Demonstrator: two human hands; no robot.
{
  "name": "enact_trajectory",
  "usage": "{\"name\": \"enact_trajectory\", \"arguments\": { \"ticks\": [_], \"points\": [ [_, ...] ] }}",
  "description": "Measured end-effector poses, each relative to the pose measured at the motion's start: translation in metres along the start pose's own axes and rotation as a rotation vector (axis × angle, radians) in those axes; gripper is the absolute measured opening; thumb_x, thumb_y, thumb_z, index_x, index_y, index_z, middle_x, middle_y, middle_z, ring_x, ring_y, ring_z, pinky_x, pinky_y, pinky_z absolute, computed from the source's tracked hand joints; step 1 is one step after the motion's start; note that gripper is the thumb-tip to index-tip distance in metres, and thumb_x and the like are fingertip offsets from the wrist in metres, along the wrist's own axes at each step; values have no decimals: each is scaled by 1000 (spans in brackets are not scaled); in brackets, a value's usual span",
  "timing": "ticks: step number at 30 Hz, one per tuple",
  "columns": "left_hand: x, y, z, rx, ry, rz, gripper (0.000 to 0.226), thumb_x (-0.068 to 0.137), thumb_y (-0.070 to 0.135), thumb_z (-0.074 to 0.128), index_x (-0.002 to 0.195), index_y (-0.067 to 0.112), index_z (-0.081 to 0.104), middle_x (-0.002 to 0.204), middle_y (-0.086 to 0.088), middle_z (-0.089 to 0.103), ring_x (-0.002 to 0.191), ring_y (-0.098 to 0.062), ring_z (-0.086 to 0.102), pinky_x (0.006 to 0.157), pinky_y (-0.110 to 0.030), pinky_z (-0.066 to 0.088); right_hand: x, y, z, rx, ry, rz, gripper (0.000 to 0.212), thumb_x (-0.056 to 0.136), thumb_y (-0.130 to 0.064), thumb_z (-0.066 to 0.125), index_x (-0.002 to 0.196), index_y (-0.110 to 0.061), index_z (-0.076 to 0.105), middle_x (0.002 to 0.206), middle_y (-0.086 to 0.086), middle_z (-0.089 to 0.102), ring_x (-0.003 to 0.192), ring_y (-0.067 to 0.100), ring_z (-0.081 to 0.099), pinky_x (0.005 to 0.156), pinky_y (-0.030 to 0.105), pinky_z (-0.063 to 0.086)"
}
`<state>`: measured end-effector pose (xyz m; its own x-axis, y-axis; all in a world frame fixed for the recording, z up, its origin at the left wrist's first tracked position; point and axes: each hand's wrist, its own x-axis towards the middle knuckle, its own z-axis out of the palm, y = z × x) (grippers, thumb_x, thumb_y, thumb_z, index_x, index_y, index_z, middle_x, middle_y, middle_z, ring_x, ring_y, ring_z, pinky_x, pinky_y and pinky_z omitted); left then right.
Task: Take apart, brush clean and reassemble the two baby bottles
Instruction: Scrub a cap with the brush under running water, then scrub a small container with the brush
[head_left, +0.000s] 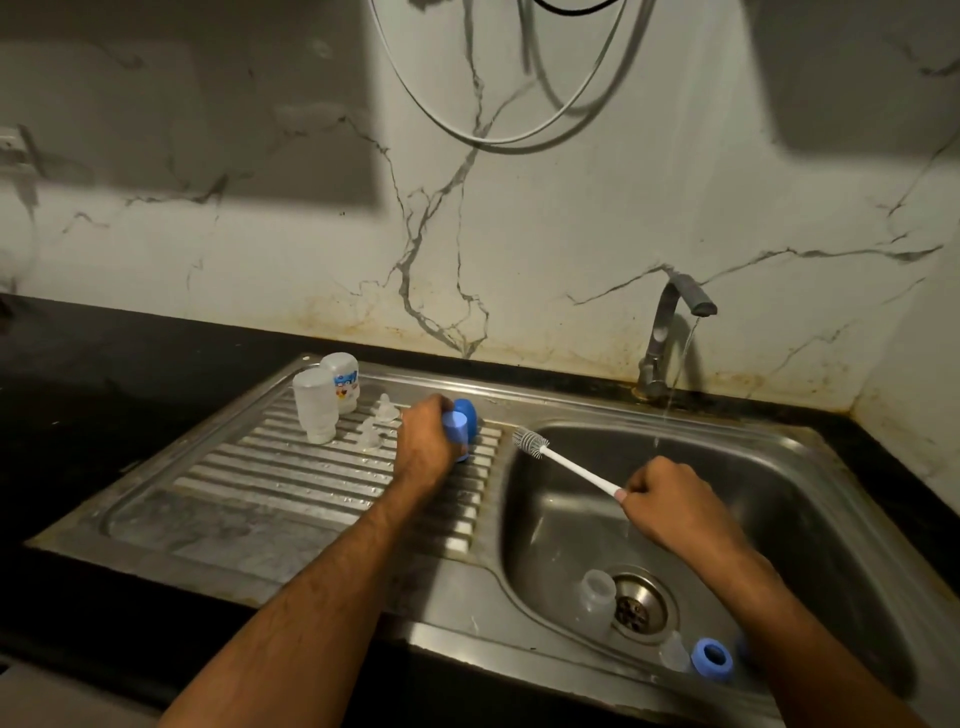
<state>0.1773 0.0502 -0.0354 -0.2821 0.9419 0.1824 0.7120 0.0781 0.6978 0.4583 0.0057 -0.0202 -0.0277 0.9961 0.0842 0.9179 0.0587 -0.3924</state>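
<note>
Two clear bottle bodies (315, 404) (342, 380) stand upside down on the ribbed drainboard (291, 478), with two clear teats (385, 408) (369, 435) beside them. My left hand (423, 441) grips a blue bottle part (457, 426) on the drainboard, next to another blue part (467, 413). My right hand (670, 501) holds the white handle of a bottle brush (532, 444) over the sink basin, its bristled head pointing toward the left hand. In the basin lie a clear cap (597, 592) by the drain and a blue ring (711, 659) at the front.
The tap (670, 332) at the back runs a thin stream into the steel sink basin (805, 499). A black counter (104, 364) surrounds the sink. A marble-pattern wall with a hanging cable (498, 135) stands behind.
</note>
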Motion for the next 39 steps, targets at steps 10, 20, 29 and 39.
{"name": "enact_trajectory", "arguments": {
  "ticks": [10,20,29,39],
  "points": [
    [-2,14,-10,-68,109,70,56,81,12,78,132,14,54,131,-5,60,123,-20,57,104,-40,50,-5,5,-10,-10,-8,15,16,96,-31,63,85,-24,72,67,-5,66,62,8,65,54,24,47],
    [-37,55,28,-140,78,248,49,77,10,83,120,15,62,117,0,66,108,-13,62,95,-30,54,-27,31,-36,-4,60,68,21,94,-31,64,74,-23,68,62,-3,66,58,11,64,50,25,46],
    [-73,63,99,42,-365,309,52,66,16,92,112,9,70,106,-7,72,96,-17,68,88,-31,57,-50,68,-49,-17,78,120,27,89,-31,66,67,-16,68,61,0,65,60,17,64,59,32,56],
    [-85,76,135,415,-722,317,69,70,21,90,132,11,60,130,-7,63,116,-20,62,99,-28,50,-64,95,-51,37,49,143,23,92,-28,64,78,-11,71,77,9,72,74,23,69,74,39,59]
  ]
}}
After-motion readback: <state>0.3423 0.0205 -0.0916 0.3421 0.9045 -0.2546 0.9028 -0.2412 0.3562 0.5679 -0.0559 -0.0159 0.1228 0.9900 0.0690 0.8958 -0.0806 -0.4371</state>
